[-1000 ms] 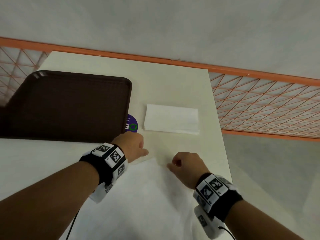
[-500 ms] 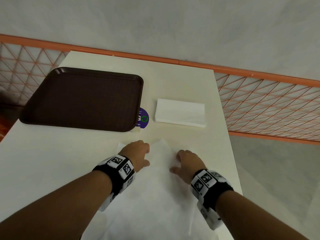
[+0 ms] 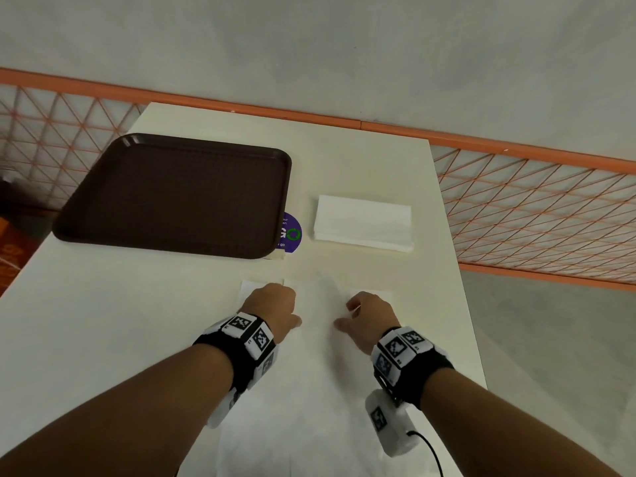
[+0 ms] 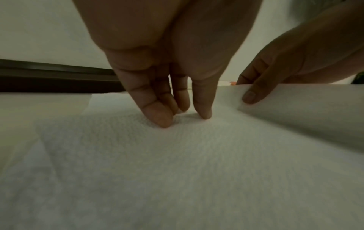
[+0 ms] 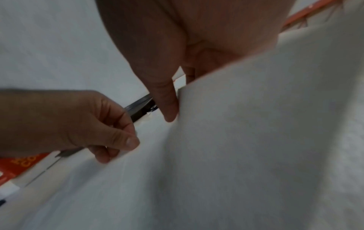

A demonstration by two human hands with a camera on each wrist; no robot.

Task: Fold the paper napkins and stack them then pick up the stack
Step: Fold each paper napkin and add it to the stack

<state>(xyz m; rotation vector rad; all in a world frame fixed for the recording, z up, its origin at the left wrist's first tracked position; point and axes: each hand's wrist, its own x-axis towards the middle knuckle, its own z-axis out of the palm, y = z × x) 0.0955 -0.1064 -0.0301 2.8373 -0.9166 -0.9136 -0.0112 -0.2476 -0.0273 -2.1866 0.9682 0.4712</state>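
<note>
Napkin [image 3: 320, 356] edge carried forward, left hand [image 3: 275, 309] pressing flat-fingered, right hand [image 3: 370, 316] pinching it, tray [image 3: 179, 194] beyond.

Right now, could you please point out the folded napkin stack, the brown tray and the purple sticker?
folded napkin stack [image 3: 363, 222], head view, middle of the top sheet.
brown tray [image 3: 179, 197], head view, bare centre of its floor.
purple sticker [image 3: 292, 233], head view, the part showing beside the tray.

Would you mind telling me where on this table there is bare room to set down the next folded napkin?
Bare tabletop lies near of the brown tray and left of the left hand, and a strip runs between the folded napkin stack and the open napkin. It is crowded around both hands, the right hand included, and by the purple sticker.
</note>
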